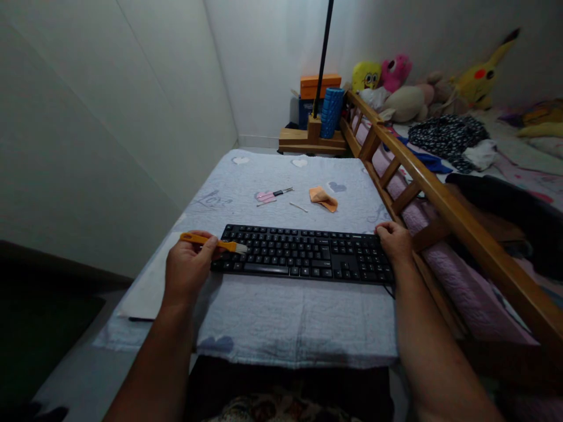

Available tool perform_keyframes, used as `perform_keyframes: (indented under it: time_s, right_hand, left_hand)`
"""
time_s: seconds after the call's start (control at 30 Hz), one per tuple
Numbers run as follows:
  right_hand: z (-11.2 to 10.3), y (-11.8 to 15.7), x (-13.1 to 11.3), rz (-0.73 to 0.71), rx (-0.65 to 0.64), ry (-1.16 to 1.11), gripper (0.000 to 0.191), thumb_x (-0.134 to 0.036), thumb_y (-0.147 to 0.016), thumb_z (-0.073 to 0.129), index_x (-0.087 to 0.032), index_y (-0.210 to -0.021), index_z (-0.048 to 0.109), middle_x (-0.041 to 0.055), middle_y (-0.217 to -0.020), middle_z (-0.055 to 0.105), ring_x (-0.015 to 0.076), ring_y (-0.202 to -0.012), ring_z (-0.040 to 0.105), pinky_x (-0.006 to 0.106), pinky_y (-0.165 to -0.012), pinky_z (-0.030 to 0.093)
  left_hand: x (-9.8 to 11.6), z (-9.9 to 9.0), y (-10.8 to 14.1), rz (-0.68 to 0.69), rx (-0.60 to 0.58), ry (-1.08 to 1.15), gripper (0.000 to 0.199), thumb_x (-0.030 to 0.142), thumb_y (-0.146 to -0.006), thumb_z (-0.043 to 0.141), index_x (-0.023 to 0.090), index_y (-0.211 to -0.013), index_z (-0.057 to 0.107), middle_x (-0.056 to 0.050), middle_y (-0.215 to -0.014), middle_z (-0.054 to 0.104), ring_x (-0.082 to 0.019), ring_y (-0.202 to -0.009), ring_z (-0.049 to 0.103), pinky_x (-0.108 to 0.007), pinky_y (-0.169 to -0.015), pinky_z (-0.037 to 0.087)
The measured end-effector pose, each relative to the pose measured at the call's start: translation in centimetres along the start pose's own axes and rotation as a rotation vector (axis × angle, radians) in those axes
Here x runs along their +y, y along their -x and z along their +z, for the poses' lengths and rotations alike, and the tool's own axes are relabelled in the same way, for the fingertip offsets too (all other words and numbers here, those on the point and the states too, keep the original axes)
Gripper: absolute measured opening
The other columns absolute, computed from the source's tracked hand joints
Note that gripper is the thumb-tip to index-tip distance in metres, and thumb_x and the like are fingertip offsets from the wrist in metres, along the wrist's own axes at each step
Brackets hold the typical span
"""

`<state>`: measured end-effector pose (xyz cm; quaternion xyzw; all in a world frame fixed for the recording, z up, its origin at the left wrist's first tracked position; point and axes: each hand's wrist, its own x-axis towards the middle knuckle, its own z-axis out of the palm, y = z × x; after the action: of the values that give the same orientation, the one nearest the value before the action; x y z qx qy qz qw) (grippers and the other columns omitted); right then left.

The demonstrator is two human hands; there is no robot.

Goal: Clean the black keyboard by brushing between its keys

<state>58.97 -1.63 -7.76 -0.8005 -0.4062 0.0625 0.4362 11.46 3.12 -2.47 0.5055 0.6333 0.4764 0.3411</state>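
Observation:
A black keyboard [303, 253] lies across the cloth-covered table, with its spacebar edge towards me. My left hand [193, 261] is closed on a brush [226, 244] with an orange handle, and its pale bristles rest over the keys at the keyboard's left part. At the opposite end, my right hand [394, 241] grips the keyboard by its right edge near the far corner. Beyond the keyboard lie a crumpled orange cloth [323, 199], a cotton swab [299, 207] and a thin tool with a black grip [278, 193].
The table wears a pale blue quilted cloth [281, 316] with heart patterns. A white flat item [147, 287] sits at its left edge. Along the right runs a wooden bed rail [422, 170], with plush toys behind it. A black pole [324, 53] rises at the back.

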Motion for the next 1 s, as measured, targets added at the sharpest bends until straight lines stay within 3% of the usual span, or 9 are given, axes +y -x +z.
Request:
perform_keyframes:
  time_s: [0.27, 0.47, 0.6, 0.67, 0.8, 1.0]
  right_hand:
    - [0.2, -0.1, 0.3, -0.006, 0.004, -0.006, 0.022, -0.038, -0.064, 0.052, -0.021, -0.066, 0.066, 0.0051, -0.068, 0.069, 0.0243, -0.072, 0.064, 0.035, -0.071, 0.047]
    - [-0.1, -0.1, 0.1, -0.003, 0.002, 0.028, 0.024, -0.039, -0.064, 0.052, -0.021, -0.067, 0.066, 0.0059, -0.068, 0.069, 0.0249, -0.071, 0.063, 0.035, -0.070, 0.046]
    - [-0.1, 0.0, 0.0, -0.010, 0.005, 0.028, 0.023, -0.039, -0.065, 0.053, -0.021, -0.067, 0.067, 0.0054, -0.067, 0.069, 0.0245, -0.071, 0.062, 0.035, -0.070, 0.046]
    - [-0.1, 0.0, 0.0, -0.010, 0.010, 0.033, 0.023, -0.039, -0.065, 0.053, -0.021, -0.067, 0.067, 0.0054, -0.067, 0.070, 0.0245, -0.071, 0.062, 0.035, -0.070, 0.046]
    - [-0.2, 0.1, -0.1, -0.013, 0.006, 0.032, 0.023, -0.038, -0.065, 0.053, -0.021, -0.068, 0.067, 0.0058, -0.069, 0.070, 0.0248, -0.072, 0.063, 0.035, -0.071, 0.046]
    - [-0.1, 0.0, 0.1, 0.005, -0.013, 0.021, 0.023, -0.038, -0.066, 0.053, -0.020, -0.068, 0.067, 0.0055, -0.069, 0.069, 0.0247, -0.071, 0.063, 0.036, -0.072, 0.046]
  left_hand:
    - [0.3, -1.9, -0.9, -0.012, 0.070, -0.063, 0.029, 0.044, -0.074, 0.071, 0.020, -0.089, 0.064, -0.003, -0.076, 0.069, -0.021, -0.070, 0.071, -0.034, -0.067, 0.060]
    - [0.7, -3.4, -1.2, 0.019, 0.174, -0.228, 0.025, 0.041, -0.082, 0.068, 0.018, -0.091, 0.067, -0.002, -0.074, 0.069, -0.021, -0.071, 0.070, -0.036, -0.071, 0.059]
    - [1.6, -2.7, -0.3, 0.077, 0.237, -0.123, 0.031, 0.046, -0.082, 0.071, 0.017, -0.093, 0.066, -0.001, -0.079, 0.069, -0.022, -0.076, 0.072, -0.037, -0.074, 0.060]
    - [2.1, -1.4, 0.5, 0.090, 0.192, 0.032, 0.032, 0.046, -0.080, 0.073, 0.018, -0.094, 0.064, 0.000, -0.079, 0.069, -0.020, -0.073, 0.072, -0.035, -0.073, 0.061]
    - [2.8, 2.3, 2.4, -0.025, -0.096, 0.190, 0.036, 0.049, -0.079, 0.073, 0.018, -0.095, 0.063, -0.001, -0.078, 0.070, -0.019, -0.068, 0.071, -0.033, -0.068, 0.060]
    - [3.0, 6.3, 4.6, -0.040, -0.342, 0.247, 0.040, 0.053, -0.080, 0.072, 0.017, -0.094, 0.062, -0.002, -0.081, 0.071, -0.020, -0.071, 0.072, -0.031, -0.066, 0.059]
